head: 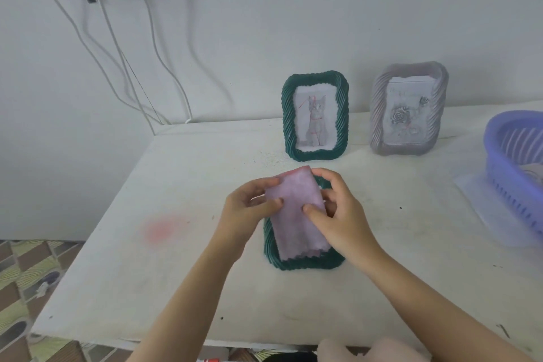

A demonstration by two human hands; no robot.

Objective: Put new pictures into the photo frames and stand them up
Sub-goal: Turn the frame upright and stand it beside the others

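Observation:
A dark green photo frame point(305, 263) lies flat on the white table point(147, 258) in front of me, mostly covered by a folded pale purple cloth point(296, 220). My left hand point(249, 209) pinches the cloth's upper left edge between thumb and fingers. My right hand point(338, 211) grips its right side, thumb on top, fingers curled behind. A second green frame point(316, 116) with a cat picture stands upright behind them. A grey frame point(408, 110) holding a rose picture stands to its right, against the wall.
A purple plastic basket point(511, 167) sits at the table's right edge on a clear sheet. White cables point(152, 62) hang down the wall at the back left. The table's left edge drops to a patterned floor point(26, 273). A pink smudge point(161, 228) marks the tabletop.

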